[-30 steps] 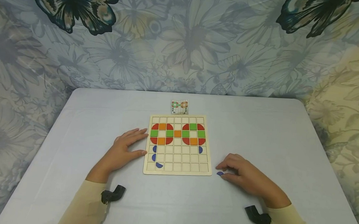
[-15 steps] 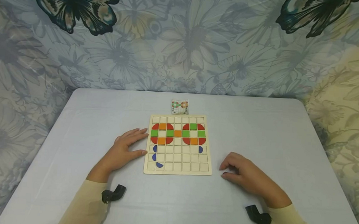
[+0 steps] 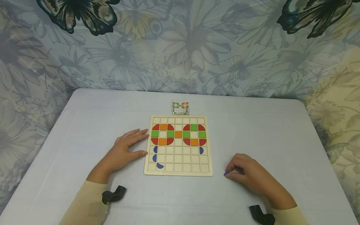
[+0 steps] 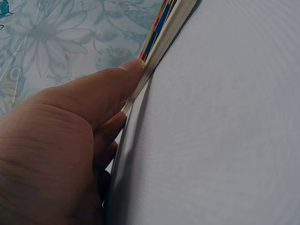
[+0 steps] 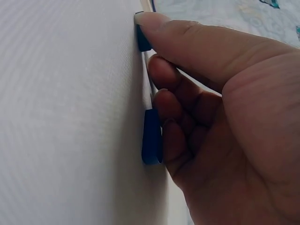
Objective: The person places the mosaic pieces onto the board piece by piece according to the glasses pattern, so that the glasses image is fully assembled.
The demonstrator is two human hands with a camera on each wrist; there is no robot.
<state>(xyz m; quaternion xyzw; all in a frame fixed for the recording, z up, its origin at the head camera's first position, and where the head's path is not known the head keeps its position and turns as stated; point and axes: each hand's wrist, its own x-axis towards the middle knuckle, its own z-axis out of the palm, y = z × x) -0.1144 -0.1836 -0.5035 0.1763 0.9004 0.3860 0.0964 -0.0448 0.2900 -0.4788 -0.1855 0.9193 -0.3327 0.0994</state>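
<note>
On the worktop [image 3: 259,131], right hand [image 3: 250,175] curls its fingers [image 5: 161,103] onto blue pieces [image 5: 151,136], pinching them; board [image 3: 179,145] lies well left of it. Left hand [image 3: 123,153] rests flat, fingers straight, thumb touching the board's edge.

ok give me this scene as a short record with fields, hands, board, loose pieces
left hand: flat on the table, thumb tip against the left edge of the wooden grid board
right hand: fingers curled over blue pieces on the table, right of the board
board fill: red, orange and green tiles in upper rows, four blue half-rounds lower
pattern card: behind the board
table: pale grey
</note>
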